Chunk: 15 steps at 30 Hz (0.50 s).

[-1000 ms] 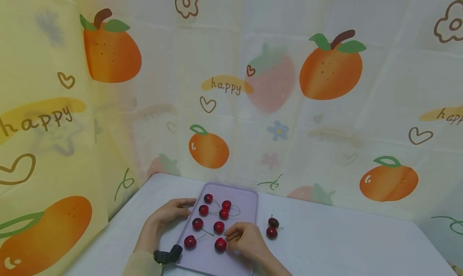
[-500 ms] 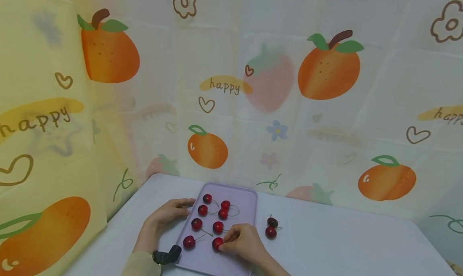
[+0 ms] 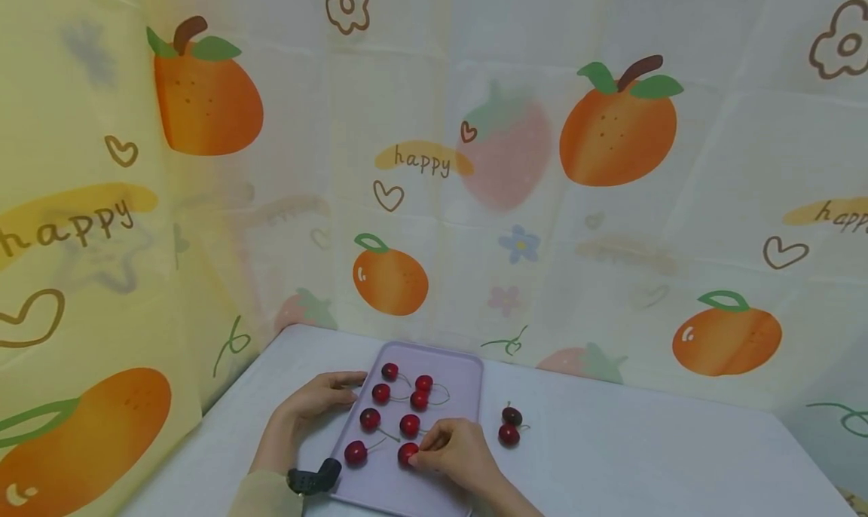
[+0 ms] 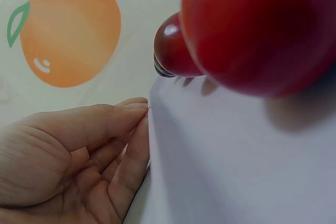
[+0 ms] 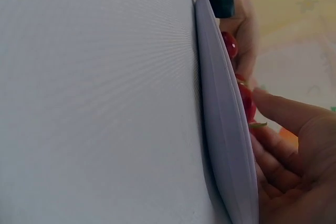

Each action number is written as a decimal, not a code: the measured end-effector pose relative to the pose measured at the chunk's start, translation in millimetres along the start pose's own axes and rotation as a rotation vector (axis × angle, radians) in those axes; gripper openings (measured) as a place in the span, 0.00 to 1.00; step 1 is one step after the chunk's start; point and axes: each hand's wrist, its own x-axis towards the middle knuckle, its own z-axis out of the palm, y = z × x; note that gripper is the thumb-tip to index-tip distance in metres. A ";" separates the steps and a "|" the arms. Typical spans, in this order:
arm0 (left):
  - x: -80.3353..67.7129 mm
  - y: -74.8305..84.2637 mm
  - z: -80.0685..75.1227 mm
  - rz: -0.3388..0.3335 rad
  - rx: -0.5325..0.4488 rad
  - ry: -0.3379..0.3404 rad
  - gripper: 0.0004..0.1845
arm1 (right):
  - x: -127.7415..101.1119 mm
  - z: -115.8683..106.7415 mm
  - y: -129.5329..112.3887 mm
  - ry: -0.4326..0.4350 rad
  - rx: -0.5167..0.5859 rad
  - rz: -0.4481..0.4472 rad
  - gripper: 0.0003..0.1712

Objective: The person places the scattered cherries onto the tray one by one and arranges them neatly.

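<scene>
My right hand [image 3: 456, 451] pinches a dark red cherry [image 3: 407, 454] between thumb and fingertips, low over the right column on a lilac tray [image 3: 380, 487]. In the right wrist view, this cherry [image 5: 247, 99] and a green stem show behind the tray's raised edge. My left hand [image 3: 319, 396] touches the tray's left rim with nearly straight fingers and thumb; in the left wrist view, the left fingertips [image 4: 137, 110] meet that rim. Several more stemmed cherries stand in two rough columns, among them one cherry [image 3: 410, 426] just behind the pinched one and another cherry [image 3: 356, 453] to its left.
Two cherries [image 3: 510, 425] lie on the white table [image 3: 610, 457] right of the tray. A dark wrist device [image 3: 315, 477] on the left wrist overhangs the tray's near left edge. A fruit-printed curtain [image 3: 434, 87] stands behind the table and along its left side.
My right fingers have closed onto the front right cherry, which sits slightly further left than one second ago. Over the last half second little has moved. My left hand keeps its place.
</scene>
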 end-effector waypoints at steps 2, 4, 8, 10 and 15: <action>-0.2 0.4 0.2 -0.004 0.000 0.002 0.25 | -0.4 -0.7 -0.9 0.008 0.008 0.004 0.11; -0.3 0.8 0.7 -0.016 -0.001 0.009 0.25 | -1.0 -2.0 -2.0 0.018 0.019 0.012 0.12; -1.1 1.9 1.8 -0.032 -0.003 0.021 0.25 | -0.1 -6.5 -4.4 0.034 0.034 0.047 0.15; -1.2 1.9 2.1 -0.033 -0.007 0.024 0.25 | 1.1 -10.3 -6.0 0.045 0.049 0.055 0.15; -1.6 2.2 1.8 -0.034 -0.008 0.032 0.25 | 5.2 -26.1 -8.3 0.113 0.033 0.016 0.15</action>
